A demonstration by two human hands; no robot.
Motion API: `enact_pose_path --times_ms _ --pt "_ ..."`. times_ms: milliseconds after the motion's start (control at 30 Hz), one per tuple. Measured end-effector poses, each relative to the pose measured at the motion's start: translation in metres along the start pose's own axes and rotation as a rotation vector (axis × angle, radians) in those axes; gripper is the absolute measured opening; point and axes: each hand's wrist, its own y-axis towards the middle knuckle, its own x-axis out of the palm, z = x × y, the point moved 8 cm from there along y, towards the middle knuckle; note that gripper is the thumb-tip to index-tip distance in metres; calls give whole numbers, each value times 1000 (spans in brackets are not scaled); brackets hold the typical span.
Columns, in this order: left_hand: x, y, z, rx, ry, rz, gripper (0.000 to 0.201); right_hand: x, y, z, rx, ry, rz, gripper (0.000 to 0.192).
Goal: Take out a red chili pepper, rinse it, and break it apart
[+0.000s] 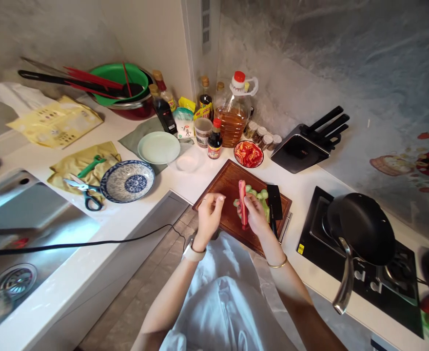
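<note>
My right hand [257, 212] is wrapped round a pink sausage [242, 191] in a red wrapper, held upright above the wooden cutting board [220, 183]. To its left, my left hand [210, 209] is closed in a pinch near the board's left edge, apart from the sausage. Whether anything sits between its fingertips is too small to make out. Pale green vegetable slices [262, 195] lie on the board, partly behind my right hand. A black kitchen knife [275, 201] rests at the board's right side, its handle toward me.
A bowl of red slices [248, 154], an oil jug [232, 119] and a knife block [300, 148] stand behind the board. On the right a black frying pan [360, 229] sits on the stove [319, 234]. Leftward are a patterned bowl [127, 181], scissors [90, 201] and the sink [49, 204].
</note>
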Motion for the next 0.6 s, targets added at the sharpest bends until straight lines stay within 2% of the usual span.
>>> enact_pose_path --times_ms 100,200,367,600 --pt "8 9 20 10 65 19 28 14 -11 7 -5 -93 -32 26" --pt "10 11 30 80 196 24 26 23 -17 9 -26 -156 -72 23" --pt "6 8 32 167 350 59 28 29 -24 10 -49 -164 -69 20" --pt "-5 7 31 139 375 94 29 33 -23 12 -83 -206 -80 18"
